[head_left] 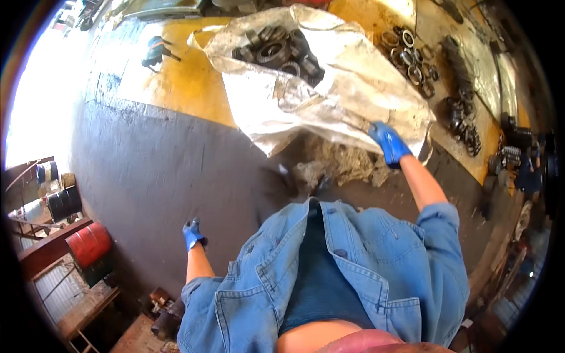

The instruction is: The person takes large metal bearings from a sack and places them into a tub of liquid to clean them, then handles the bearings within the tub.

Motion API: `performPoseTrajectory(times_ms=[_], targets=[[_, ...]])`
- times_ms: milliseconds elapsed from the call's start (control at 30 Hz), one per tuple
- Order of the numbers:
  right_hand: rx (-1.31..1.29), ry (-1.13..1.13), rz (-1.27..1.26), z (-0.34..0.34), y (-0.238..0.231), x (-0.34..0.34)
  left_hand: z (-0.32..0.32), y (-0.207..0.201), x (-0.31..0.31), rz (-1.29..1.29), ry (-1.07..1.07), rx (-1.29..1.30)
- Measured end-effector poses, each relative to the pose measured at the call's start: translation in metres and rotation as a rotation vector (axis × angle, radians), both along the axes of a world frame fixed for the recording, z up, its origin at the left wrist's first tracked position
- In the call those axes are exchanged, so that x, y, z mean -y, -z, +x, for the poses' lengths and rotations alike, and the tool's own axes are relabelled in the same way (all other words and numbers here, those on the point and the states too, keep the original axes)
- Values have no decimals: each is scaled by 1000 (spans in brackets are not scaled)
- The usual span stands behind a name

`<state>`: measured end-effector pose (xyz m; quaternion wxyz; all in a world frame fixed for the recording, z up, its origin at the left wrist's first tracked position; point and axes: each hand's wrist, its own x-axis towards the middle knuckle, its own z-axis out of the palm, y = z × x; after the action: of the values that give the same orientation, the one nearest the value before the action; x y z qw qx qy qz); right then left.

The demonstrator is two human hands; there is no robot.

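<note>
A large white sack (259, 106) lies open in front of me, with several dark metal rings and gear-like parts (274, 54) inside its mouth. My right hand (388, 143), in a blue glove, is closed on the sack's near edge at the right. Beneath that edge shows a bundle of grubby tan rags or fibre (338, 165). My left hand (193, 233), also gloved in blue, hangs out to the left over the dark floor, away from the sack. It holds nothing, and its small visible fingers look loosely apart.
Several metal rings (414, 73) lie on the yellow floor right of the sack, with more dark parts (462, 117) beyond. A dark tool-like object (155, 53) sits far left. A red drum (88, 242) and a black drum (63, 203) stand at the left.
</note>
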<state>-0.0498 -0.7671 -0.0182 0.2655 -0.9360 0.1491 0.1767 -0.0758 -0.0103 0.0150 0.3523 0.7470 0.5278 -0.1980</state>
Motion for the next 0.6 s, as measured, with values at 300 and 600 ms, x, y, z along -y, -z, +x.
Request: performPoseTrajectory(times_ms=[300,600], targets=[[-69,107,64,242,53,-108,141,89,-145,60,128,-11],[-137,306,30,385,228,-113,404,220,-267,114,708,-110]])
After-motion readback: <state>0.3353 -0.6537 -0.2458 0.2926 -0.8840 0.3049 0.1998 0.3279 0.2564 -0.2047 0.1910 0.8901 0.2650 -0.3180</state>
